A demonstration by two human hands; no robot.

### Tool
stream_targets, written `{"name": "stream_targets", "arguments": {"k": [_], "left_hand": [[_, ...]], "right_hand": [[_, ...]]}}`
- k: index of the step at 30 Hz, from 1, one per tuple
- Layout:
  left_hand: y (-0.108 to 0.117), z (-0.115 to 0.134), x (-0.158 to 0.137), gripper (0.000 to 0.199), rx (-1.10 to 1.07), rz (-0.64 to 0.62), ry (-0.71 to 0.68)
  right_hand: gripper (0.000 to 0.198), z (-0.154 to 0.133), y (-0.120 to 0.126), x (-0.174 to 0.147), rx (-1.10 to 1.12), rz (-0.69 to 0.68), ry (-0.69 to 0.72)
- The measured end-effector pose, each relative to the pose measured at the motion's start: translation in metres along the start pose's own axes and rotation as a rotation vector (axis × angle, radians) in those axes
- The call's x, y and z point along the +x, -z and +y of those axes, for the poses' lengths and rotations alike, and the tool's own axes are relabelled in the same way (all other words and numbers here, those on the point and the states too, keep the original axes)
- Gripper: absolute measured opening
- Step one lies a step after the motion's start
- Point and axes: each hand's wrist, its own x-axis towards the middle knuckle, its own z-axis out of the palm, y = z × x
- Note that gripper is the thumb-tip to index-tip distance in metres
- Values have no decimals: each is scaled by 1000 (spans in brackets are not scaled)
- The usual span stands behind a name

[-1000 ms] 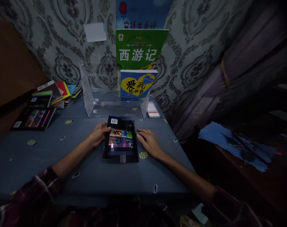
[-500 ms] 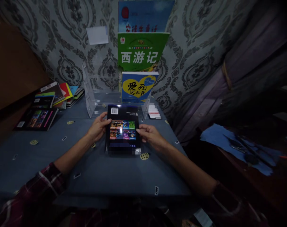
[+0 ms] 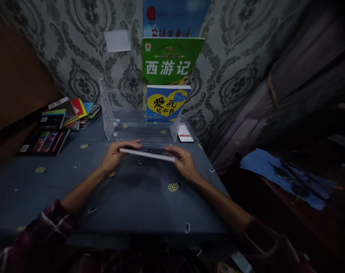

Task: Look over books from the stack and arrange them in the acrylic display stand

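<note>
A thin book (image 3: 149, 153) is held above the table between both hands, tilted so that its pale page edge faces me and its dark cover shows only as a narrow strip. My left hand (image 3: 115, 152) grips its left end, and my right hand (image 3: 184, 158) has hold of the right end. Just beyond the book stands a clear acrylic rack (image 3: 108, 113). In the rack's right part rest a blue book with a yellow heart (image 3: 168, 104), a green book (image 3: 172, 62) behind it, and a taller blue book (image 3: 176, 17) at the back.
Several books lie piled (image 3: 72, 112) at the table's left, with a black book (image 3: 44, 142) in front. Beside the rack's right foot is a white-and-black phone-like object (image 3: 186, 133). A blue cloth (image 3: 286, 176) with dark tools lies to the right. A patterned wall rises behind.
The book has tipped from showing its dark back cover with colourful pictures to nearly edge-on. Both hands have turned with it, keeping their hold.
</note>
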Motion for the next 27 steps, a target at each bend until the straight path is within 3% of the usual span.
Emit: {"name": "stream_targets", "arguments": {"k": [5,11,15,19,23,27], "left_hand": [[7,-10,-25,14,234,-260,55],[6,-20,-49,55,569,-577,-19],[7,-21,-54,63,652,-680,-24],[9,-26,-46,49,642,-597,-40],[8,-37,-31,25,725,-283,11],[4,-48,-26,33,714,-124,92]], "right_hand": [[19,18,5,-12,-90,-139,68],[25,28,8,-16,-189,-245,154],[35,29,12,-18,-258,-331,154],[46,22,14,-17,-332,-392,175],[48,6,3,-6,-427,-452,180],[59,-6,-26,11,-451,-550,194]]}}
